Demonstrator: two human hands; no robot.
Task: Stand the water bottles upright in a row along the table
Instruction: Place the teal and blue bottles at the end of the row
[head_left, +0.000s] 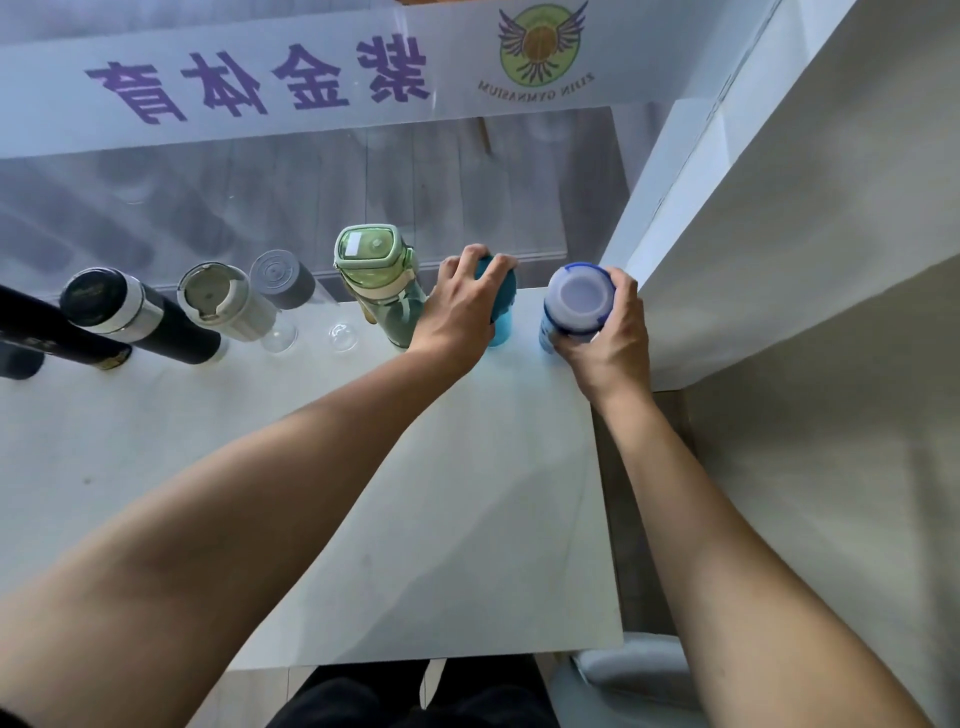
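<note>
— Two hands down at the row's right end: left hand (462, 306) fingers (496, 275) curled over the teal bottle (501, 312), right hand (608, 332) wrapped round the blue bottle (576, 301).

— Risk?

— Crowding! A nudge might topple the green bottle (379, 280) on the counter (363, 493).

— Contents?

— Green looks empty; others can't tell.
</note>
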